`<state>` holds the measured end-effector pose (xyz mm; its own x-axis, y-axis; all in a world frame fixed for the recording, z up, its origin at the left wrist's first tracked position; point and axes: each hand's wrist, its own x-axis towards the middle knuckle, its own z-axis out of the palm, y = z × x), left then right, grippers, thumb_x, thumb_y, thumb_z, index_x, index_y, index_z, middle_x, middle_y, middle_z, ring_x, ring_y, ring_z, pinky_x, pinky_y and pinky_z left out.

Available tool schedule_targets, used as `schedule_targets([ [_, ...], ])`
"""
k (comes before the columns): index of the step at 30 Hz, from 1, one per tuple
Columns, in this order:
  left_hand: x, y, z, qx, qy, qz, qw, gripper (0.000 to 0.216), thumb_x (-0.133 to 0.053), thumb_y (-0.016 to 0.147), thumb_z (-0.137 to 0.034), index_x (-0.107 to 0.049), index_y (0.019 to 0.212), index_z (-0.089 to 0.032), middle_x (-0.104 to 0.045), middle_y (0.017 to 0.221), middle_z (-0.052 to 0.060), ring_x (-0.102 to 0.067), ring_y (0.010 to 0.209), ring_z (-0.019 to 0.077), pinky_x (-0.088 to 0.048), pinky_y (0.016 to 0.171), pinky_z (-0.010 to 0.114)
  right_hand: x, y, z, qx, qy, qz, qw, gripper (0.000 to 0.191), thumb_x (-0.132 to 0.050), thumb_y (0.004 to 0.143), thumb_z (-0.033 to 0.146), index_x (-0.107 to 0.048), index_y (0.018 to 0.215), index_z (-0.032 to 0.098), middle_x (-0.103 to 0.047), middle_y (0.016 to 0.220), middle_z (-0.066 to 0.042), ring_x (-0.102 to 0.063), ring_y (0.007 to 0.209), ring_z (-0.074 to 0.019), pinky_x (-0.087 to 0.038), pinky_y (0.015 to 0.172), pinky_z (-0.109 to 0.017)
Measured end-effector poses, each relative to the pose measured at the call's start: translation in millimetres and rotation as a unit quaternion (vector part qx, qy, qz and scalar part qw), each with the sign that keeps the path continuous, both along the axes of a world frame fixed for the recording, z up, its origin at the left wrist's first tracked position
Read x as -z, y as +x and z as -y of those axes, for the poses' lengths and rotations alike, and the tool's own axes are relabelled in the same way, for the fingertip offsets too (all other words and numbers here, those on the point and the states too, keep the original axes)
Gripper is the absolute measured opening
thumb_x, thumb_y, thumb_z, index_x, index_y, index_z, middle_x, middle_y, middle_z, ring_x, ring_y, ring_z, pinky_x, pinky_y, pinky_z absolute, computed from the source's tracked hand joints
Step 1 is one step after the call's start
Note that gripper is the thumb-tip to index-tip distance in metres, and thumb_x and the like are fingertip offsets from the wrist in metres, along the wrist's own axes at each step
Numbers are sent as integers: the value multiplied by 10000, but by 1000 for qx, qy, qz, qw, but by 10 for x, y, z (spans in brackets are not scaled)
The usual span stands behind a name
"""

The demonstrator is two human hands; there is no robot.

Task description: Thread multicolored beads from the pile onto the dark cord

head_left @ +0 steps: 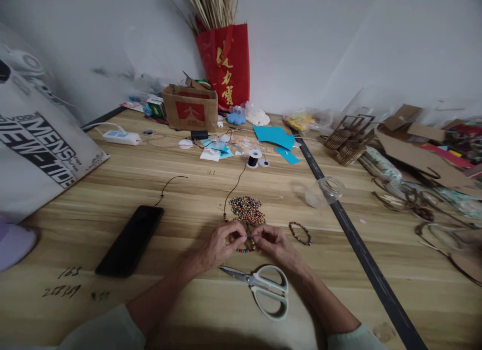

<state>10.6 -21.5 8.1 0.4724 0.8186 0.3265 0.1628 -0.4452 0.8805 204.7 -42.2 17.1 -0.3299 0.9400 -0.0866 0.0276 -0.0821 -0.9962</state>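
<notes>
Pinched fingers of my left hand and my right hand meet over a small bracelet of colourful beads. Both hands grip it at its dark cord ends, though the fingertips partly hide the exact hold. Just beyond them lies a pile of loose multicoloured beads. A black cord with a few beads at its near end runs back to a spool of black cord. To the right of my right hand rests another beaded bracelet. Scissors with pale green handles lie below my hands.
A black phone lies at left, with a short cord beyond it. Blue sheets, a cardboard box and a red bag stand or lie at the back. A clear plastic roll and woven baskets are at right.
</notes>
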Motion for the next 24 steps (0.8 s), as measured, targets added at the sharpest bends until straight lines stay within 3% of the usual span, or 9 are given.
schedule_targets([
  [17,-97,21,36,10,79,23,997,164,-508,893,-217,-551,747,-158,-654,861,93,-616,824,172,-483,763,295,-53,-16,9,7,61,63,996,348,-622,815,481,-588,722,148,-527,651,-8,-433,598,-113,-324,542,-222],
  [24,-97,25,36,21,74,35,996,156,-526,885,-205,-554,739,-160,-662,844,84,-621,804,165,-485,747,288,-35,0,-13,-9,61,47,997,313,-643,806,456,-637,751,148,-559,663,-9,-467,614,-116,-349,570,-231],
])
